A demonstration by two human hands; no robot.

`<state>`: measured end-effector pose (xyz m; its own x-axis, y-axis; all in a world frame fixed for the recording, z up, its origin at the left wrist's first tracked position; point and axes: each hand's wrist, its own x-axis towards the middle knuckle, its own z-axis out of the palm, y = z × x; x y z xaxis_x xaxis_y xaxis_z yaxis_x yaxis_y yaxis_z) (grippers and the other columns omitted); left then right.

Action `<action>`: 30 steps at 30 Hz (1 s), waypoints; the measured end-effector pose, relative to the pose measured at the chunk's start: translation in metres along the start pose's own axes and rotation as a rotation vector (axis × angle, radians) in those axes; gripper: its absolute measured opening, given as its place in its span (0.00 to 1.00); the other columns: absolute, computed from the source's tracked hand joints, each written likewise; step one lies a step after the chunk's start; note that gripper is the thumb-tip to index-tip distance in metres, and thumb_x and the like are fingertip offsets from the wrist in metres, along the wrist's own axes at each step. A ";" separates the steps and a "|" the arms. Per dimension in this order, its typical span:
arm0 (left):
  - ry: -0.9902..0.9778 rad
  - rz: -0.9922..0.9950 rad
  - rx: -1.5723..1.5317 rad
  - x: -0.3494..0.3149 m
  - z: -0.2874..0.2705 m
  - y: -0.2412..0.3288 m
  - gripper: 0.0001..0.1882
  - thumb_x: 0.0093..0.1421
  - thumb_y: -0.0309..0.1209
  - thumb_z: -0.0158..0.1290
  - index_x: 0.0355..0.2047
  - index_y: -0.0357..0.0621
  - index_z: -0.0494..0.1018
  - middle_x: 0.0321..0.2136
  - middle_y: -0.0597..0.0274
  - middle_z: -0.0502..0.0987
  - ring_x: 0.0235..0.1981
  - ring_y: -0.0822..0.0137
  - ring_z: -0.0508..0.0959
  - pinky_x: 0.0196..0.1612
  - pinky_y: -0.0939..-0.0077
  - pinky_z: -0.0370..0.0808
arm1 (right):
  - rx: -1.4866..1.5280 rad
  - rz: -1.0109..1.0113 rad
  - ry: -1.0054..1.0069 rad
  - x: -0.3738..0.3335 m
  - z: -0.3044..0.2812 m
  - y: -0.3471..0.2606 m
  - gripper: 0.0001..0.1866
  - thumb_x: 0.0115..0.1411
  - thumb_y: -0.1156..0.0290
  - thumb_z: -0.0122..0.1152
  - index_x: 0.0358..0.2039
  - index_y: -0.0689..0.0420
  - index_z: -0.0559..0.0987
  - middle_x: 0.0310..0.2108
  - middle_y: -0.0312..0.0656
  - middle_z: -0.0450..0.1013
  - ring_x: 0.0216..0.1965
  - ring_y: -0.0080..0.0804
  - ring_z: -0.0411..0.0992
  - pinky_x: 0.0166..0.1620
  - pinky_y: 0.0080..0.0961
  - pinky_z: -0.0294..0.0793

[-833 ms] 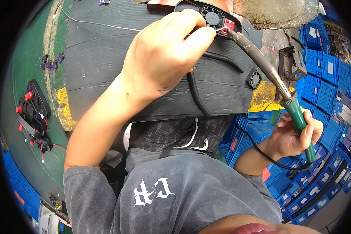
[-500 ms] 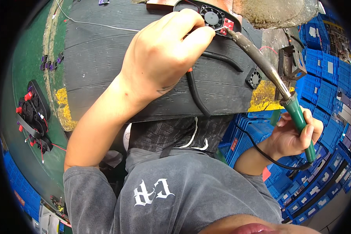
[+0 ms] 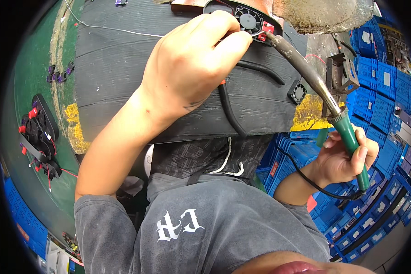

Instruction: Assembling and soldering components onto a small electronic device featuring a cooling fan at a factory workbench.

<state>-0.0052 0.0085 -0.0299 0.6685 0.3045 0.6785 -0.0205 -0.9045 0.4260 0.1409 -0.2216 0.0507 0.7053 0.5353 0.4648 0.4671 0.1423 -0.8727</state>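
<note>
My right hand (image 3: pixel 347 157) is closed around the green handle of a soldering iron (image 3: pixel 313 80), held out to the right with its metal shaft slanting up and left. The iron's tip meets a small red part (image 3: pixel 268 28) beside a round black fan (image 3: pixel 248 20) in a dark housing. Over the bench, my left hand (image 3: pixel 192 59) pinches a thin grey solder wire (image 3: pixel 118 30), whose end shows past the fingertips at the red part. Beneath that hand lie black-handled pliers (image 3: pixel 230 112), their jaws hidden.
A loose small fan (image 3: pixel 297 92) and a metal bracket stand (image 3: pixel 341 75) sit at the bench's right. Left, on green matting, lies a black assembly with red parts (image 3: pixel 39 132). Blue crates (image 3: pixel 370 91) are stacked at right. The iron's black cord (image 3: pixel 301 173) loops below my right hand.
</note>
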 end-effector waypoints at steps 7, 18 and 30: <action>0.023 0.008 0.013 0.002 -0.001 0.000 0.11 0.46 0.18 0.56 0.33 0.38 0.76 0.29 0.59 0.74 0.28 0.62 0.76 0.31 0.74 0.73 | 0.009 0.003 -0.008 -0.001 -0.002 0.000 0.12 0.59 0.64 0.47 0.31 0.62 0.70 0.31 0.56 0.73 0.17 0.33 0.71 0.13 0.16 0.66; 0.029 -0.013 -0.032 0.013 -0.008 0.012 0.11 0.46 0.17 0.56 0.32 0.37 0.76 0.28 0.58 0.74 0.28 0.62 0.76 0.31 0.74 0.73 | -0.034 0.004 0.016 -0.001 -0.005 -0.002 0.13 0.58 0.63 0.47 0.32 0.61 0.71 0.26 0.56 0.72 0.15 0.32 0.70 0.13 0.15 0.65; 0.066 0.007 -0.065 0.016 -0.006 0.013 0.12 0.45 0.15 0.57 0.32 0.37 0.76 0.28 0.58 0.73 0.27 0.62 0.75 0.31 0.75 0.73 | -0.032 -0.003 0.038 0.003 -0.004 0.002 0.14 0.57 0.63 0.47 0.32 0.63 0.72 0.24 0.57 0.71 0.15 0.31 0.69 0.13 0.15 0.64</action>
<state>0.0012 0.0034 -0.0101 0.6180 0.3192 0.7185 -0.0747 -0.8859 0.4578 0.1463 -0.2234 0.0508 0.7232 0.5026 0.4737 0.4861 0.1168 -0.8661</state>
